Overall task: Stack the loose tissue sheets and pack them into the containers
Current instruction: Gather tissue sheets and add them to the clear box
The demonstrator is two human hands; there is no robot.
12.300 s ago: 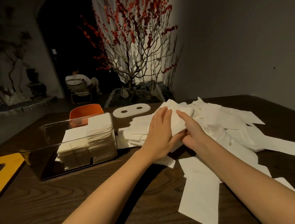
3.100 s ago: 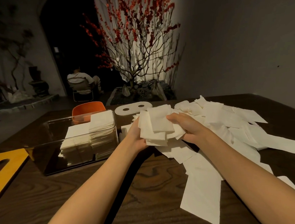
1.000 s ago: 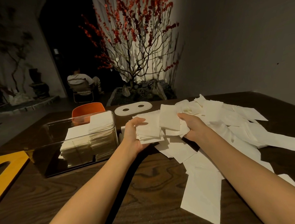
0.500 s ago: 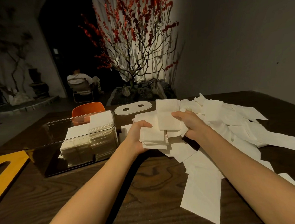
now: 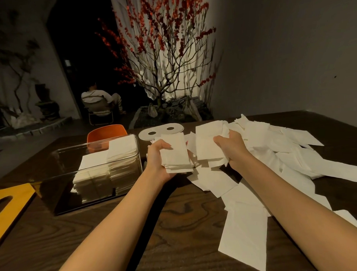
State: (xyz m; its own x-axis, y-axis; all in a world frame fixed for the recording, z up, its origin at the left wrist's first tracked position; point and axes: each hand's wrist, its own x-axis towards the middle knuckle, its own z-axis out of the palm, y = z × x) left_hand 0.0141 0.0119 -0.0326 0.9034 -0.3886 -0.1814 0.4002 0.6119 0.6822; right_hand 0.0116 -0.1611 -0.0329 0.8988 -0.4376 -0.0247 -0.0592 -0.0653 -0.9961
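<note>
Since half a second ago the two bundles have separated: the left hand [image 5: 158, 156] now holds its own stack of tissue sheets [image 5: 175, 155] clear of the other, fingers curled round its left edge and thumb over the top sheet, while the right hand [image 5: 232, 148] grips a second, looser bundle of sheets [image 5: 209, 144] with the fingers closed over its right side. The hands stand apart, a narrow gap between the two bundles, both raised just above the table [image 5: 177, 217]. Before, the right-hand sheet overlapped the left-hand stack; three seconds ago both hands pressed on one single stack. The clear container [image 5: 93, 171] has not moved: it sits left of the hands, rectangular with rounded corners, glossy and reflective, and holds two neat piles of packed tissues [image 5: 105, 165] side by side (the far one rises a little higher). Loose sheets [image 5: 276, 151] lie in a heap to the right of the hands and spread toward the near edge; they are thin, matte white, mostly rectangular, some with ragged edges, overlapping at many angles. One long sheet [image 5: 245, 237] lies flat nearest the camera. The table is dark wood with bold swirling grain. Behind the hands lies a flat white oval lid [image 5: 161, 131] with two oval holes. A yellow flat piece [image 5: 7, 206] with a slot lies at the left edge. An orange chair back [image 5: 107, 132] shows behind the container.
</note>
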